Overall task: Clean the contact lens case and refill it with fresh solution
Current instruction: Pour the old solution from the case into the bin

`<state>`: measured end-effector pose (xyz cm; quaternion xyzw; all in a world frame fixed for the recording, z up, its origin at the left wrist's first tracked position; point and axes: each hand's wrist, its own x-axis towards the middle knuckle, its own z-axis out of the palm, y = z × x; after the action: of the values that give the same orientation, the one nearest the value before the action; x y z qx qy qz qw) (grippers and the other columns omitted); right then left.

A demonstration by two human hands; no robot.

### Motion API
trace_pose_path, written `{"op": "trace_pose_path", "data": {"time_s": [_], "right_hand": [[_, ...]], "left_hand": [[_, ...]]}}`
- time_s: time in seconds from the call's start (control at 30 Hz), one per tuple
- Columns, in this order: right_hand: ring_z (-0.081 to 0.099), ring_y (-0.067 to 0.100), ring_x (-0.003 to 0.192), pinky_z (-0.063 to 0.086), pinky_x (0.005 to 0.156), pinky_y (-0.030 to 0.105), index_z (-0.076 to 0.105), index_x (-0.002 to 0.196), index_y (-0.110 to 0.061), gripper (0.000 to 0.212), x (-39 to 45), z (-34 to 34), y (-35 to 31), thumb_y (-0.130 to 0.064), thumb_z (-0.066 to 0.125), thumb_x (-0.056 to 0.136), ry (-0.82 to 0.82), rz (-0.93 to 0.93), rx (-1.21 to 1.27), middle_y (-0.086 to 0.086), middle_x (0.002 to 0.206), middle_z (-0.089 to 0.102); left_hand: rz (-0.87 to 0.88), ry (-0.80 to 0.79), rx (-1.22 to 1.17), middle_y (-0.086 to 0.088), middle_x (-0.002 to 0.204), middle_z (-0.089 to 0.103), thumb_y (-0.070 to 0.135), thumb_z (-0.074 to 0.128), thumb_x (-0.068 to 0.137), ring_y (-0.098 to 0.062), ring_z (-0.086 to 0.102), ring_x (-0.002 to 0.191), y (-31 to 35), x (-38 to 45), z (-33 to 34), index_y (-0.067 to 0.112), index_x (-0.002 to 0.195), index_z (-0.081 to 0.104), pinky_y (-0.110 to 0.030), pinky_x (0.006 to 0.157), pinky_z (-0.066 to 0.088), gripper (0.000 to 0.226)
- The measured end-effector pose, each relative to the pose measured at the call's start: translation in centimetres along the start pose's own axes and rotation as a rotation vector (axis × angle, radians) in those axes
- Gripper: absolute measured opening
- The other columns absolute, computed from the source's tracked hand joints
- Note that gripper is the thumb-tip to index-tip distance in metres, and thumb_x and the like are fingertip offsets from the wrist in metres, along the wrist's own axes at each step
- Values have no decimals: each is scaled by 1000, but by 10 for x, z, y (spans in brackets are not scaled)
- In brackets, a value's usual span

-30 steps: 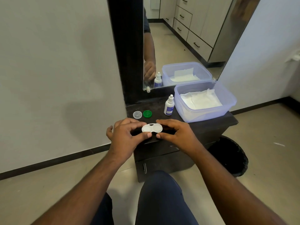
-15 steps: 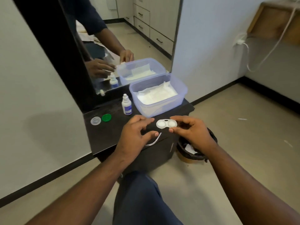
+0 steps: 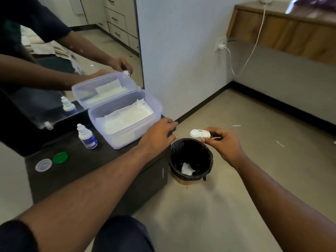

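Head view: right hand (image 3: 224, 142) fingers pinch the glossy white twin-well lens case (image 3: 200, 133); left hand (image 3: 158, 136) fingers relaxed, empty.

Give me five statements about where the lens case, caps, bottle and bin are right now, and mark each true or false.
1. The right hand pinches the lens case above the rim of the black bin. True.
2. Both caps are screwed onto the lens case. False: the green cap and the clear cap lie on the dark cabinet top, and the case wells are open.
3. The left hand holds the small bottle. False: the bottle stands alone on the cabinet; the left hand rests beside the plastic box.
4. The bin holds a crumpled white tissue. True.
5. The plastic box is empty. False: white tissues lie in it.
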<state>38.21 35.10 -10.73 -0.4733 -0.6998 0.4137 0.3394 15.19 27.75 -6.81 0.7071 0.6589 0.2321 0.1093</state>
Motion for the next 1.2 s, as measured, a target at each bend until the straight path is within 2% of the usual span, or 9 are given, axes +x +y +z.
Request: {"op": "trace_pose_path", "data": {"time_s": [0.17, 0.37, 0.57, 0.67, 0.87, 1.0, 1.2], "right_hand": [[58, 1, 69, 44, 64, 10, 75, 94, -23, 22, 16, -1, 31, -19, 80, 74, 20, 29, -48, -5, 80, 69], [47, 2, 58, 37, 55, 10, 73, 83, -23, 13, 31, 3, 58, -15, 79, 74, 43, 66, -135, -7, 66, 57], [53, 8, 68, 38, 58, 8, 71, 99, -17, 24, 53, 4, 66, -12, 75, 76, 94, 68, -309, -4, 79, 59], [55, 17, 76, 42, 69, 24, 68, 106, -12, 30, 62, 5, 68, -12, 73, 77, 62, 41, -448, 1, 85, 58], [54, 17, 85, 45, 76, 29, 61, 121, -13, 38, 71, 9, 64, -9, 65, 84, -36, -31, -641, 4, 97, 58], [52, 14, 86, 42, 74, 26, 60, 124, -18, 38, 77, 11, 61, -11, 63, 86, -77, -56, -683, -3, 96, 53], [55, 21, 95, 50, 80, 35, 58, 123, -19, 33, 85, 13, 51, -14, 56, 91, -175, -188, -848, 3, 106, 58]], "left_hand": [[12, 72, 53, 2, 123, 59, 17, 56, 94, -14, 57, 107, -7, 10, 15, 11, 125, 62, -14, 87, 35, 32], [-1, 127, 37, 5, 121, 61, 15, 56, 94, -11, 59, 101, -7, 12, 20, 13, 122, 65, -15, 88, 40, 29], [-12, 145, 9, 7, 115, 63, 13, 60, 92, -10, 61, 96, -10, 14, 22, 13, 116, 69, -15, 85, 42, 26], [-14, 141, 6, 6, 114, 63, 12, 61, 91, -12, 62, 96, -11, 14, 22, 12, 115, 69, -16, 87, 43, 25], [-14, 138, 12, 5, 115, 64, 13, 61, 91, -11, 62, 97, -10, 14, 20, 12, 116, 68, -12, 87, 40, 26], [-14, 141, 18, 5, 115, 63, 13, 61, 91, -10, 62, 96, -10, 14, 19, 12, 116, 69, -12, 86, 39, 26], [-18, 140, 15, 5, 115, 64, 14, 61, 91, -12, 63, 96, -9, 14, 19, 13, 114, 70, -13, 86, 42, 25]]}}
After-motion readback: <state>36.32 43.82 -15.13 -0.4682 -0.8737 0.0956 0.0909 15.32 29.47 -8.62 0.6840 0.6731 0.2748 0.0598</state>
